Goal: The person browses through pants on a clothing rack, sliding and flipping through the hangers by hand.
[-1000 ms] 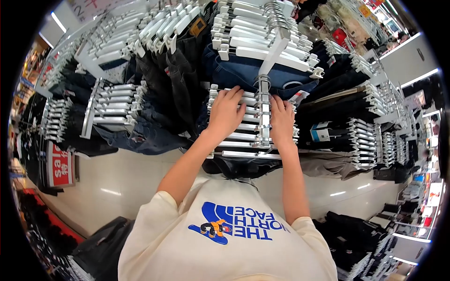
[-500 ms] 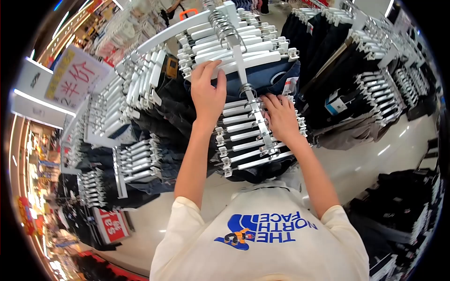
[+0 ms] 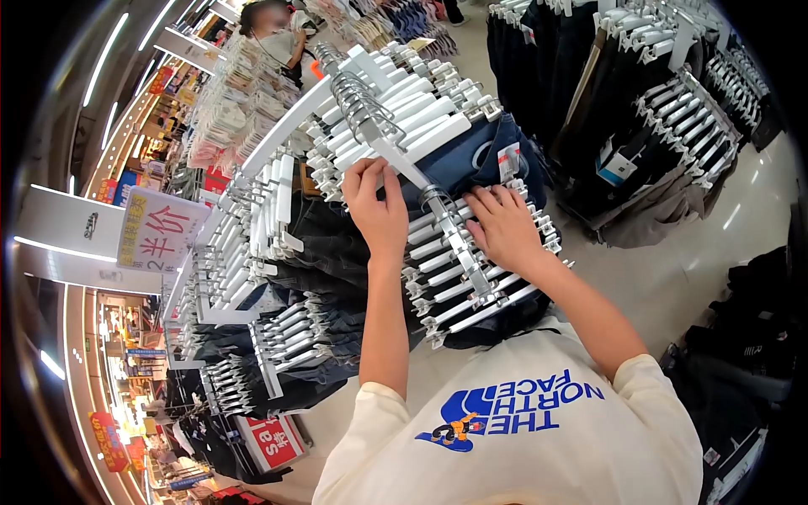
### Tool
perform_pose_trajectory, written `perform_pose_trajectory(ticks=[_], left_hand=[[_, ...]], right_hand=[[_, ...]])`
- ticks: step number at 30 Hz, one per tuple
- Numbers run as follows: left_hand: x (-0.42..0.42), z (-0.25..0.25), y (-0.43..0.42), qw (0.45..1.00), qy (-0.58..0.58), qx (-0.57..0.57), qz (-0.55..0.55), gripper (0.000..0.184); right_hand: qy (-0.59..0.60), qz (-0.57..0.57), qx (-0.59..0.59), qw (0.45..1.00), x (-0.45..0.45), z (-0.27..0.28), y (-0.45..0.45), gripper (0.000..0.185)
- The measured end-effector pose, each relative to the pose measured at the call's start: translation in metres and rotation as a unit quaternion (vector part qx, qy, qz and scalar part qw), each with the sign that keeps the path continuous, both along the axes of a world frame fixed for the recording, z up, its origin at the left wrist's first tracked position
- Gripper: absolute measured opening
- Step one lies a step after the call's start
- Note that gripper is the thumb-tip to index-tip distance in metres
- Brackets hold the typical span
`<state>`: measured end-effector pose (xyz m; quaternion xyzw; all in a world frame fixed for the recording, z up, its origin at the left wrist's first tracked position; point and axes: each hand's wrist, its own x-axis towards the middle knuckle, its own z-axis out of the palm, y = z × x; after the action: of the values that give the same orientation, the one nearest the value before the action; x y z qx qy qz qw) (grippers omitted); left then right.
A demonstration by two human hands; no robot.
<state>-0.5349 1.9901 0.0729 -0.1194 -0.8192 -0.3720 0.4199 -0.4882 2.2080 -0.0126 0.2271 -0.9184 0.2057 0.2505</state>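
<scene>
Pale, glossy floor (image 3: 715, 240) is showing between crowded racks; a sign (image 3: 164, 229) is hanging off to our left. White hangers (image 3: 439, 141) are sitting in two rows across a metal rail (image 3: 459, 244) in front of us, blue jeans (image 3: 452, 168) hanging at the front of the farther row. Our left hand (image 3: 376, 206) is hovering or resting by that row's near edge, left of the rail, fingers loosely curled; we cannot tell if they are pinching anything. Our right hand (image 3: 507, 229) is lying over the nearer row, fingers slightly spread; any grip is hidden. Our judgement: light, even pressure close to the rail is best for keeping hooks square and clips from snagging cloth.
</scene>
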Motion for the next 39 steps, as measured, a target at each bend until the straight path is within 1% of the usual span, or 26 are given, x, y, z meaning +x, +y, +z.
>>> perform_pose_trajectory(ticks=[1, 4, 5, 6, 9, 13, 15, 16, 18, 19, 20, 22, 23, 27, 29, 33, 35, 38, 39], left_hand=[[0.000, 0.001, 0.000, 0.998, 0.030, -0.051, 0.035, 0.014], [-0.004, 0.005, 0.000, 0.991, 0.072, -0.093, 0.061, 0.011], [-0.005, 0.005, -0.002, 0.993, 0.040, -0.104, 0.051, 0.011], [-0.007, 0.004, -0.004, 0.992, 0.042, -0.105, 0.052, 0.011], [-0.011, -0.008, -0.007, 0.991, 0.059, -0.108, 0.051, 0.020], [0.000, -0.001, -0.005, 0.986, 0.066, -0.134, 0.079, 0.026], [0.003, 0.004, -0.007, 0.990, 0.066, -0.100, 0.070, 0.032], [0.005, 0.010, -0.008, 0.990, 0.066, -0.101, 0.078, 0.032], [0.005, 0.023, -0.009, 0.999, -0.015, 0.020, 0.047, 0.039], [-0.002, 0.025, -0.013, 0.998, 0.003, -0.002, 0.056, 0.027], [-0.009, 0.027, -0.018, 0.998, 0.004, -0.002, 0.064, 0.027], [-0.021, 0.029, -0.025, 0.997, -0.005, -0.061, 0.046, 0.012], [-0.027, 0.029, -0.022, 0.998, 0.012, -0.041, 0.039, 0.005], [-0.041, 0.015, -0.025, 0.997, -0.011, -0.019, 0.072, 0.008], [-0.039, 0.016, -0.021, 0.996, -0.021, 0.080, 0.040, 0.008], [-0.042, 0.014, -0.023, 0.997, -0.012, 0.055, 0.050, 0.012], [-0.039, 0.022, -0.020, 0.996, -0.010, 0.026, 0.080, 0.013], [-0.038, 0.029, -0.016, 0.998, 0.005, 0.020, 0.062, 0.014], [-0.036, 0.031, -0.012, 0.998, 0.005, 0.042, 0.050, 0.009]], right_hand=[[0.001, 0.004, -0.011, 1.000, 0.000, 0.000, 0.000, 0.049], [-0.010, 0.013, -0.012, 1.000, -0.001, -0.002, 0.000, 0.051], [-0.010, 0.017, -0.014, 1.000, -0.001, -0.003, 0.001, 0.052], [-0.015, 0.018, -0.013, 1.000, -0.001, 0.000, -0.001, 0.052], [0.003, 0.019, -0.018, 1.000, -0.003, 0.001, -0.002, 0.050], [-0.017, 0.032, -0.005, 0.999, -0.005, 0.008, -0.003, 0.051], [-0.026, 0.044, -0.002, 0.999, -0.008, 0.010, -0.004, 0.052], [-0.020, 0.043, -0.001, 0.999, -0.009, 0.008, -0.005, 0.052], [-0.013, 0.050, 0.000, 0.999, -0.010, 0.007, -0.007, 0.053], [-0.019, 0.048, -0.004, 0.999, -0.010, 0.007, -0.007, 0.053], [-0.025, 0.045, -0.007, 0.999, -0.010, 0.007, -0.007, 0.053], [-0.022, 0.052, -0.007, 0.998, -0.011, 0.007, -0.006, 0.054], [-0.021, 0.052, -0.009, 0.998, -0.012, 0.007, -0.006, 0.055], [-0.027, 0.051, -0.013, 0.998, -0.013, 0.008, -0.007, 0.055], [-0.034, 0.053, -0.024, 0.998, -0.012, 0.008, -0.008, 0.055], [-0.042, 0.054, -0.026, 0.997, -0.012, 0.010, -0.008, 0.056], [-0.040, 0.054, -0.025, 0.997, -0.013, 0.012, -0.011, 0.057], [-0.045, 0.052, -0.029, 0.997, -0.012, 0.012, -0.012, 0.058], [-0.047, 0.053, -0.032, 0.997, -0.012, 0.014, -0.011, 0.057]])
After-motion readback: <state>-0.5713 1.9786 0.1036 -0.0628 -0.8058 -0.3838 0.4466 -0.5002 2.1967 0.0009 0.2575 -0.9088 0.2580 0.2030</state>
